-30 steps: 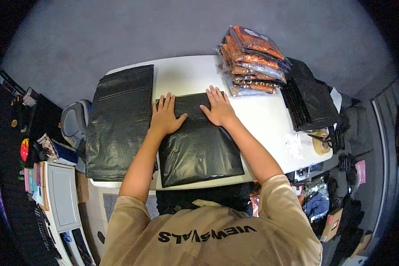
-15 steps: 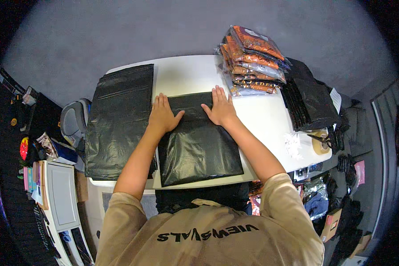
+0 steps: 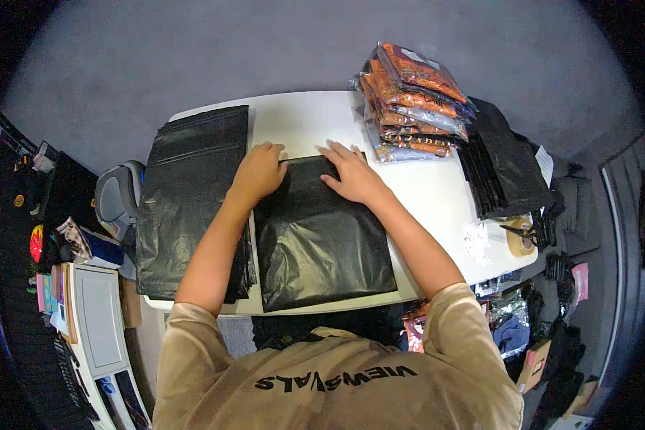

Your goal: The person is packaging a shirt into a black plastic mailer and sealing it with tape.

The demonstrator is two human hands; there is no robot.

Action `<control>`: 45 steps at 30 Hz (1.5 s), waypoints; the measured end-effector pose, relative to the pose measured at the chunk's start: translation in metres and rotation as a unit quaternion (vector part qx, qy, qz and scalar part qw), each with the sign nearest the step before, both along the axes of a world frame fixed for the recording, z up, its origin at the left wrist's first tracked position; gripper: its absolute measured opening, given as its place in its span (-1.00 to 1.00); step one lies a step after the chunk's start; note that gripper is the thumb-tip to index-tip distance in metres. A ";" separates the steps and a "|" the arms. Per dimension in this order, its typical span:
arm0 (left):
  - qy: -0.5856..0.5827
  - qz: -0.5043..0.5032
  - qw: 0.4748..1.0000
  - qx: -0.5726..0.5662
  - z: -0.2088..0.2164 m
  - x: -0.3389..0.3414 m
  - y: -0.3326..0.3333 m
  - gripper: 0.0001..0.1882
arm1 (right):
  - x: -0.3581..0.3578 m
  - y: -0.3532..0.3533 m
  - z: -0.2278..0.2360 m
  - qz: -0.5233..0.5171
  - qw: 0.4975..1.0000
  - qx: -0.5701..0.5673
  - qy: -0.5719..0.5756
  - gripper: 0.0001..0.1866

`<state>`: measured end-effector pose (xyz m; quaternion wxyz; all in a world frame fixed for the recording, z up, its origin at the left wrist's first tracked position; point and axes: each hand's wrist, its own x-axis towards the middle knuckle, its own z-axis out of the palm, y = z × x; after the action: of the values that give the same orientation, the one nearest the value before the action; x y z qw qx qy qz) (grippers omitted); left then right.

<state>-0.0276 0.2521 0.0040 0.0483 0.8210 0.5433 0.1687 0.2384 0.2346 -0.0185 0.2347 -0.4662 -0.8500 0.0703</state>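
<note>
A black plastic mailer bag (image 3: 322,244) lies flat before me on the white table (image 3: 304,118), its surface creased and shiny. My left hand (image 3: 260,174) rests at its far left corner, fingers bent, thumb apart from them. Across the far right corner, my right hand (image 3: 353,175) lies with fingers spread, the tips reaching past the bag's far edge. Neither hand holds anything that I can see. Left of my left forearm is a stack of larger black bags (image 3: 190,208).
Clear-wrapped orange and black garments (image 3: 416,107) are piled at the far right. Beside them are folded black bags (image 3: 505,168), a tape roll (image 3: 521,242) with dark scissors on it, and white scraps (image 3: 475,242). A white cabinet (image 3: 97,301) and grey chair (image 3: 115,197) stand left.
My left hand's fingers have gone from straight to bent. The right hand has drawn slightly nearer and its fingers are more spread and bent. The bag appears slightly lower in view.
</note>
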 end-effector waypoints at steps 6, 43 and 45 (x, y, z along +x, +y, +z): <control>-0.097 -0.097 0.984 -0.115 0.005 0.012 0.047 -0.74 | 0.004 0.053 0.012 0.042 0.997 -0.058 0.036 -0.62; -0.165 -0.058 0.984 -0.043 0.047 -0.060 -0.016 -0.79 | 0.094 0.016 0.070 0.024 0.986 -0.114 0.119 -0.76; -0.187 -0.021 0.982 -0.029 0.046 -0.062 -0.019 -0.80 | 0.100 0.012 0.065 0.027 0.987 -0.105 0.122 -0.75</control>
<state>-0.0900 0.2326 0.0497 0.1766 0.7845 0.5115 0.3028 0.3386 0.2464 0.0467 0.2839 -0.4528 -0.8155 0.2221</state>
